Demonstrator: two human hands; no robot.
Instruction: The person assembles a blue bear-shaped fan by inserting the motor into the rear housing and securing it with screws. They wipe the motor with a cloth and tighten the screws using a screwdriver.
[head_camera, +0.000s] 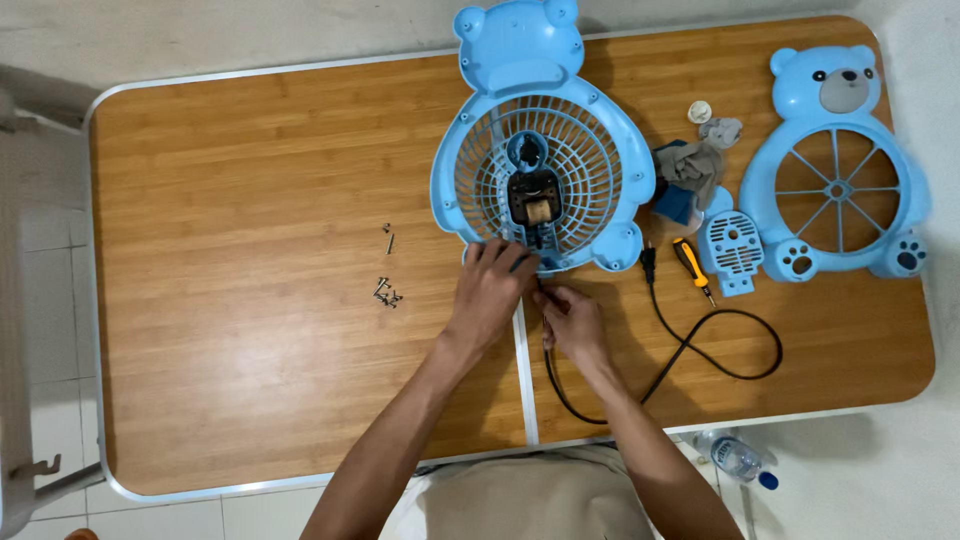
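Light-blue bear-shaped fan shell (545, 140), black cord (700, 350), orange-handled screwdriver (690, 262), grey cloth (695, 160), and wood-grain brown table (250, 250).

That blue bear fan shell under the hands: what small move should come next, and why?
Probably feed the black cord in at the rear shell's lower edge: the right hand pinches it there while the left hand steadies the rim, and the loose screws lie untouched.

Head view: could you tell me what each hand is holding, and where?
Left hand steadies the blue fan housing at its lower rim; right hand pinches the black cord near the housing.
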